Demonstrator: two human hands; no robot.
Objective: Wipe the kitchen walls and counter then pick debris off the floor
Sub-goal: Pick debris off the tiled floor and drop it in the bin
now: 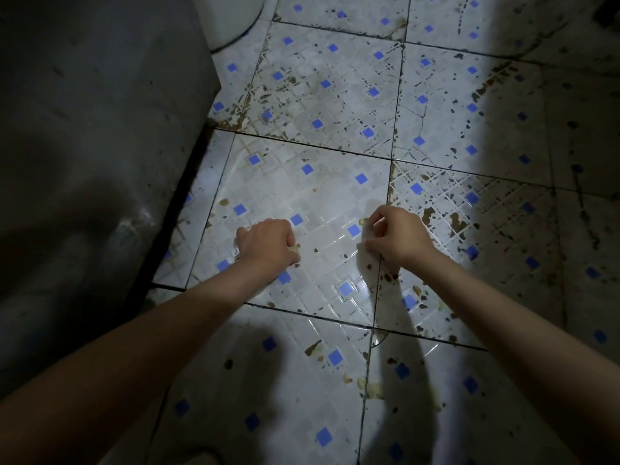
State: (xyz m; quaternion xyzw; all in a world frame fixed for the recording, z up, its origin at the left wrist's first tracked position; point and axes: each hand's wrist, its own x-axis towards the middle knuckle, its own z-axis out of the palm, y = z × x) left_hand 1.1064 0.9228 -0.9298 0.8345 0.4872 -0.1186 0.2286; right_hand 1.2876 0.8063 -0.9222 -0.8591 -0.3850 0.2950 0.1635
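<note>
Both my hands reach down over a white tiled floor (pixel 322 196) with small blue squares. My left hand (pixel 266 245) is curled into a fist, and small yellowish scraps of debris (pixel 294 248) show at its thumb side. My right hand (pixel 397 234) pinches a small yellowish piece of debris (pixel 362 222) between its fingertips, just above the tile. More yellow-brown scraps (pixel 372 389) lie on the floor nearer to me, and a tiny dark speck (pixel 316 250) lies between the hands.
A dark grey wall or cabinet side (pixel 100 146) rises along the left. A white rounded object (pixel 235 18) stands at the top left. Tiles to the right and far side are chipped and heavily stained (pixel 453 219). Shadows cover the right side.
</note>
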